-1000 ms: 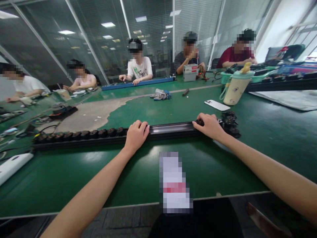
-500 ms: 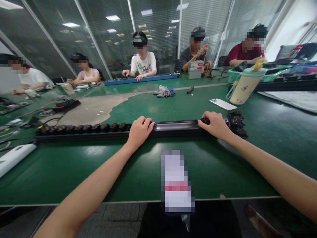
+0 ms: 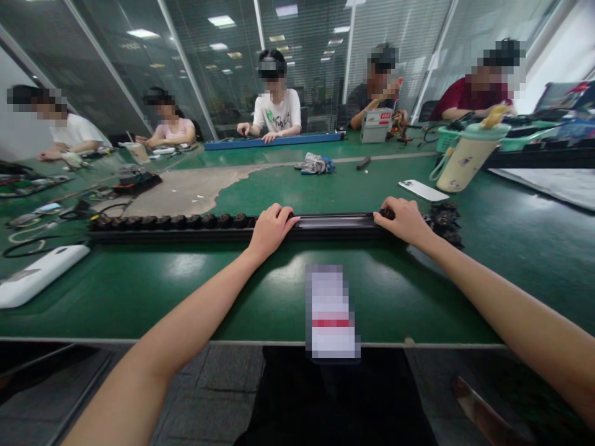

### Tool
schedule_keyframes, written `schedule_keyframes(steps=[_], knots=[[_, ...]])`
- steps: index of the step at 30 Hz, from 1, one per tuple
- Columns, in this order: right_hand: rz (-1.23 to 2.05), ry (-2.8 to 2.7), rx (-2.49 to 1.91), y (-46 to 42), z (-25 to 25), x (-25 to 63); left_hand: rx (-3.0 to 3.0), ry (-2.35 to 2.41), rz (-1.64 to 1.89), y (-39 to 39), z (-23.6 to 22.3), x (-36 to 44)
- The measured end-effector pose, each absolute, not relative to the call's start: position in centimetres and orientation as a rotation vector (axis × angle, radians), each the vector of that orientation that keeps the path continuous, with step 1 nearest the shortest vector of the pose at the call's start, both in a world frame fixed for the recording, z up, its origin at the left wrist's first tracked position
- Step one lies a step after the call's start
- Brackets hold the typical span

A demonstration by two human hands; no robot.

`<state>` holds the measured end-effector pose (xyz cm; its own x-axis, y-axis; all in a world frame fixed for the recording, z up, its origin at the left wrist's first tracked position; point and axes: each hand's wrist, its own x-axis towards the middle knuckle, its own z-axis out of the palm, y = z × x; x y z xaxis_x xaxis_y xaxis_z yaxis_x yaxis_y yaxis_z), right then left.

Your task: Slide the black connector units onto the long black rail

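Note:
A long black rail [image 3: 337, 228] lies across the green table in front of me, with a row of round black parts [image 3: 186, 222] seated along its left half. My left hand [image 3: 272, 229] is closed at the end of that row, its thumb and fingers round a dark part on the rail. Farther right, my right hand [image 3: 403, 218] pinches a round black part [image 3: 387, 214] at the rail's top. Between the hands the rail shows a bare, shiny channel. Several loose black finned parts [image 3: 446, 222] are heaped just past my right hand.
A phone [image 3: 331, 313] with a blurred screen lies at the near edge. White device [image 3: 44, 272] and cables sit left. Beyond the rail are gloves [image 3: 316, 163], a white phone [image 3: 423, 190] and a tumbler [image 3: 471, 158]. Several people work across the table.
My view has tipped down and turned slightly left, so the table sits higher in the picture. Both hands stay at about the same places on the rail.

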<state>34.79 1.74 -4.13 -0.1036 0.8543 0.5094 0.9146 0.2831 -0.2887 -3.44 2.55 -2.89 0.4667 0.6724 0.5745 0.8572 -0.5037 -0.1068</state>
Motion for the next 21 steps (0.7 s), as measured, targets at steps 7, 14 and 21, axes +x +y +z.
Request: schedule_keyframes(steps=[7,14,21], knots=[[-0.13,-1.968,-1.602,2.2,-4.0,34.9,-2.346,-1.297,-0.696,2.7,-3.3,-2.8],[-0.146,-1.933,-1.652,1.8,-4.5,34.8,-2.416,-1.302,-0.818,2.1,-2.8,-3.0],[-0.126,-1.852,-1.731,1.0,-4.5,34.4,-2.401,-1.331,-0.771,2.2,-2.2,-3.1]])
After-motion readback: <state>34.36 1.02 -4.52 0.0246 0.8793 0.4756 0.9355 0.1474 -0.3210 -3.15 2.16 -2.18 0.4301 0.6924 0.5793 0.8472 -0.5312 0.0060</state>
